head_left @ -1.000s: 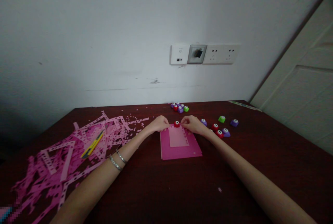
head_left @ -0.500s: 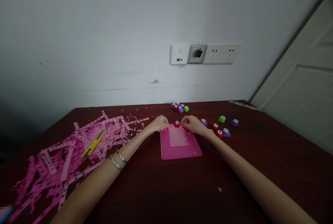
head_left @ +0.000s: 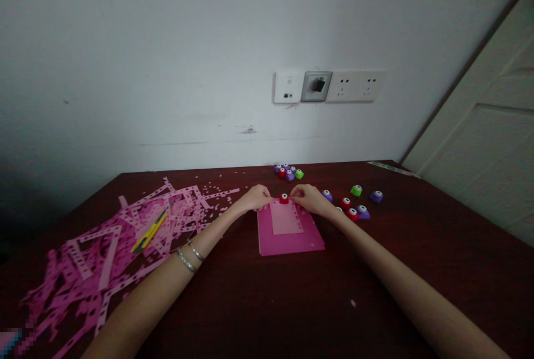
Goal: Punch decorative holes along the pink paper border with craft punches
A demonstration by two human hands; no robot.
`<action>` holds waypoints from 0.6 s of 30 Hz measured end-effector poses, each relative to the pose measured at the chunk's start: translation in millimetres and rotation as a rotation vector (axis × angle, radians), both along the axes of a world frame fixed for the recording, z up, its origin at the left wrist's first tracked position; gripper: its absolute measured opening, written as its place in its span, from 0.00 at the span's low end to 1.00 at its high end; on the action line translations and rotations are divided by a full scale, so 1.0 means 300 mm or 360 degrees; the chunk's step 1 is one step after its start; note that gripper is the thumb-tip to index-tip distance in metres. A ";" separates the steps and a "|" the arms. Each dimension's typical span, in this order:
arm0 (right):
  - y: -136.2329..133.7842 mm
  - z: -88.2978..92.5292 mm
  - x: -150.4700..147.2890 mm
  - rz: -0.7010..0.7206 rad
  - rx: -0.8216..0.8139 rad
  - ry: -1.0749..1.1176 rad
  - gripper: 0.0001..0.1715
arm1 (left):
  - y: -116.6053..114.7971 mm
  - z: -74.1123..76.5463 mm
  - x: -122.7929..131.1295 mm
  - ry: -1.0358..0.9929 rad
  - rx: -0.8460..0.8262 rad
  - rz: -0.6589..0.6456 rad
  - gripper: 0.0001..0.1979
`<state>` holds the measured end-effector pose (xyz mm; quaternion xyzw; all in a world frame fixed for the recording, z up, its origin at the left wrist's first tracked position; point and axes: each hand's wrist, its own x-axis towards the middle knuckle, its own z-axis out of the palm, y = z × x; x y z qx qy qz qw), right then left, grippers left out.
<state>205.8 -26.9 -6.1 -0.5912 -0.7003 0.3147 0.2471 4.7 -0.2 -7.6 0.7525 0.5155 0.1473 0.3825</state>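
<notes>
A small red craft punch (head_left: 283,198) with a white button sits at the far edge of a light pink paper sheet (head_left: 286,220). Small punched holes run down that sheet's right side. It lies on a stack of larger, darker pink paper (head_left: 292,245). My left hand (head_left: 257,197) is closed in a pinch at the sheet's far left corner, just left of the punch. On the punch's other side, my right hand (head_left: 307,198) pinches the far right part of the same sheet. Fingertips are small and partly hidden in both hands.
A heap of pink paper strips (head_left: 108,259) covers the table's left side, a yellow utility knife (head_left: 149,231) on top. More craft punches (head_left: 287,172) cluster near the wall, and several others (head_left: 352,213) lie to the right. Wall sockets (head_left: 354,86) are behind.
Almost nothing differs. My left fingers have shifted very slightly to the right along the sheet's edge; the punch and paper stay where they were.
</notes>
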 end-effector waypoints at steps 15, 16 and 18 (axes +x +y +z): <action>0.015 0.059 0.034 -0.0054 -0.0097 0.0079 0.13 | 0.015 0.046 -0.005 -0.0039 -0.0003 0.0088 0.11; 0.015 0.070 0.036 -0.0017 -0.0147 0.0099 0.15 | 0.019 0.054 -0.003 -0.0061 -0.0015 0.0083 0.12; 0.017 0.089 0.038 0.0079 -0.0212 0.0130 0.20 | 0.024 0.069 0.006 -0.0092 -0.0024 0.0032 0.12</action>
